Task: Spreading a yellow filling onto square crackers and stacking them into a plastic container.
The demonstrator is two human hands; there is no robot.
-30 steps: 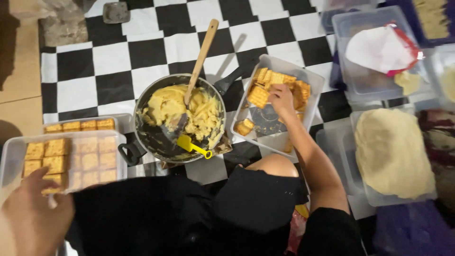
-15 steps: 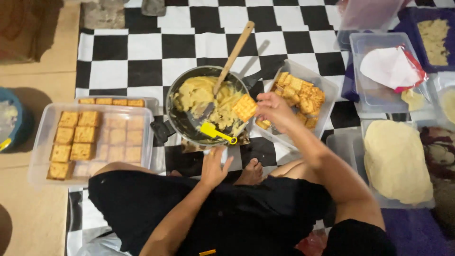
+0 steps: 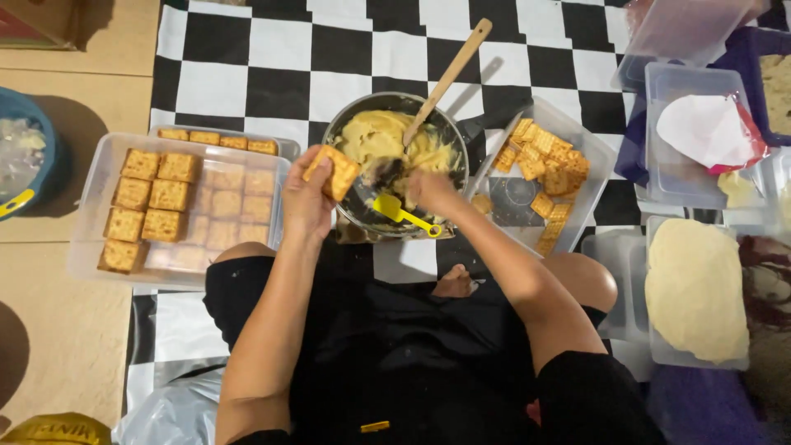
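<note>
Overhead view of a seated person working on a black-and-white checked mat (image 3: 247, 58). The left hand (image 3: 306, 198) is closed around a square cracker (image 3: 336, 171), held tilted just above the near-left rim of the dark pan (image 3: 346, 132). The right hand (image 3: 430, 191) hovers over the pan's near side, fingers curled at the upper end of a yellow spatula (image 3: 395, 210); whether they grip it cannot be told. The spatula's handle crosses the pan's near rim. The pan holds pale yellow filling (image 3: 375, 136), and a wooden spoon (image 3: 449, 78) stands in it, its handle leaning up and to the right. To the left, a clear tray (image 3: 86, 239) carries filled crackers (image 3: 152, 206) set in rows. To the right, touching the pan, a second clear tray (image 3: 589, 194) holds loose plain crackers (image 3: 548, 156). Further right lies a container of flat pale dough (image 3: 696, 288).
</note>
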